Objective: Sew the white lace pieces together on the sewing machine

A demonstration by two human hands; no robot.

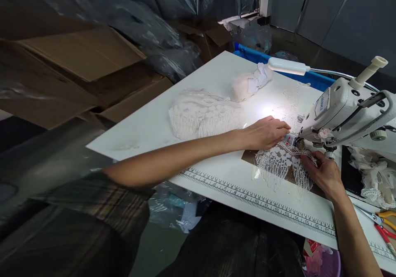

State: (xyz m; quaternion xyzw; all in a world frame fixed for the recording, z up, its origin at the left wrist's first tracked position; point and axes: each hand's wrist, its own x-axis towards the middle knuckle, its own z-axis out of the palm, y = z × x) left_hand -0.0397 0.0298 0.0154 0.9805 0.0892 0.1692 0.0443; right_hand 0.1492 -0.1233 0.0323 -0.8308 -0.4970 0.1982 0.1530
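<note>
- At the left, open brown cardboard boxes stood beside the white table with a printed black ruler.
- On this table lay a loose pile of white fringed lace, and just behind it a pale wrapped bundle.
- The left hand was next, palm down with fingers slightly bent, near the needle area; I cannot tell if it gripped anything.
- The white lace piece with hanging fringe lay in front of the needle area, between the hands.
- The right hand was nearly closed, pinching the lace's edge between thumb and fingers.
- Above it stood the white metal sewing machine.
- Farthest right lay orange-handled metal scissors.
</note>
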